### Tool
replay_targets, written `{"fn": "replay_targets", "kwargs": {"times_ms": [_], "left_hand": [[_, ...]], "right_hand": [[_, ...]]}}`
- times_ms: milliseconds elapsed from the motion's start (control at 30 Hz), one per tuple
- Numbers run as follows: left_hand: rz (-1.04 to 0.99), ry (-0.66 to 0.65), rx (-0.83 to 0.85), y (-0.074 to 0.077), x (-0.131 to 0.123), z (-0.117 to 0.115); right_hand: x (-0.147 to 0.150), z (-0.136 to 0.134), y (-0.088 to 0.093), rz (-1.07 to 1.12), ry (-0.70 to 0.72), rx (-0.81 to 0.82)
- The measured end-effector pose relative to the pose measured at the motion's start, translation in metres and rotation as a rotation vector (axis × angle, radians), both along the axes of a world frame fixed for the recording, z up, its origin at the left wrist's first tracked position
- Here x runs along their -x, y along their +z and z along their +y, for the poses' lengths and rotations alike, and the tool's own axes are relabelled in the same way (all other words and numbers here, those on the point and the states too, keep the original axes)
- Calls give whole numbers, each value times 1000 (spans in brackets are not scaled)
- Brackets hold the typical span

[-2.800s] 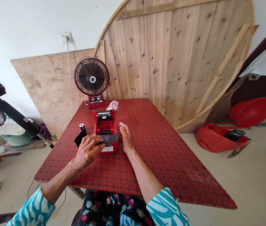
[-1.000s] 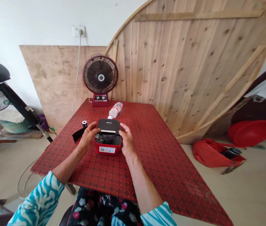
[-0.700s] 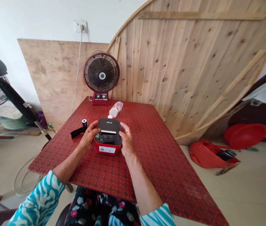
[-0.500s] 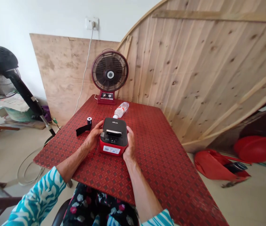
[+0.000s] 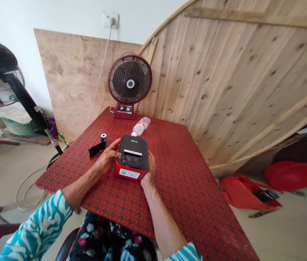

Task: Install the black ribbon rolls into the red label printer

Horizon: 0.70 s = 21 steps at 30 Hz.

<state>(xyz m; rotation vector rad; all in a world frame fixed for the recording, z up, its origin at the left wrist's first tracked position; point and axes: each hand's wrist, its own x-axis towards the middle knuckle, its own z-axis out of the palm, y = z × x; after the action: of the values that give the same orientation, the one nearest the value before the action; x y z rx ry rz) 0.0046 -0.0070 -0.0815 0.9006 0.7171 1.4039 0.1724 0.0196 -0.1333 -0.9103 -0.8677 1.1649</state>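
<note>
Red label printer [image 5: 132, 173] between left hand [image 5: 105, 158] and right hand [image 5: 149, 170], bottle [image 5: 141, 126] behind

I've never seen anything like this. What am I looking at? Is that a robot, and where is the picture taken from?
No robot here: these are a person's two bare hands, seen through a camera worn on their head, looking forward and down. The left hand and right hand hold a small red-and-black printer between them on a red patterned table. Nearby lie a small black roll and a black strip. Further back are a plastic bottle, on its side, and a small red fan.
</note>
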Motion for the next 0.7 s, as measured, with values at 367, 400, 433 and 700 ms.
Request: {"fn": "replay_targets", "kwargs": {"times_ms": [367, 400, 433, 700], "left_hand": [[57, 30, -10, 2, 2, 3], [51, 34, -11, 1, 1, 3], [40, 30, -9, 1, 0, 3], [-20, -7, 37, 5, -1, 1]], "right_hand": [[2, -6, 8, 101, -84, 78], [2, -6, 8, 103, -86, 72], [2, -7, 8, 98, -88, 65], [4, -9, 13, 131, -82, 35]]}}
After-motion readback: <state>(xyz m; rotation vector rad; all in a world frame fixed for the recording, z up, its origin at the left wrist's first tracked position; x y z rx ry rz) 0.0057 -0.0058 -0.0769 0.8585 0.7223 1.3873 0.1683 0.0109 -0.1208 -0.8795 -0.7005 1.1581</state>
